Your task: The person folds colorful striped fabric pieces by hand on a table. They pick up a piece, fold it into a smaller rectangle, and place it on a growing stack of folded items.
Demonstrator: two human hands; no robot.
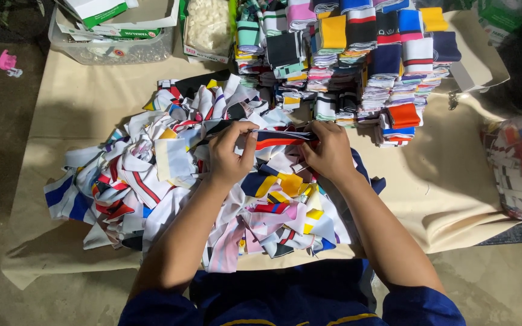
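Beige cloth (92, 115) covers your low table, and on it sits the loose heap (170, 181) of mixed fabric pieces, the landmark for everything else. Behind the heap stand the folded stacks (357, 54); behind it to the left is a clear bin (113, 48) of boxes; to its right, off the cloth, a bag (518, 166) of more pieces.

The likeliest trouble, as I judge it: the stacks lean and crowd the heap's far edge, so a tug or a nudged elbow could topple them into the unsorted pieces. Pulling the strip taut could also drag neighbouring pieces off the near edge.

Above the heap's middle you hold a striped strip (282, 139), dark with red and white. Your left hand (231, 154) pinches its left end between thumb and fingers; your right hand (330, 151) pinches the right end. It stretches flat between them.
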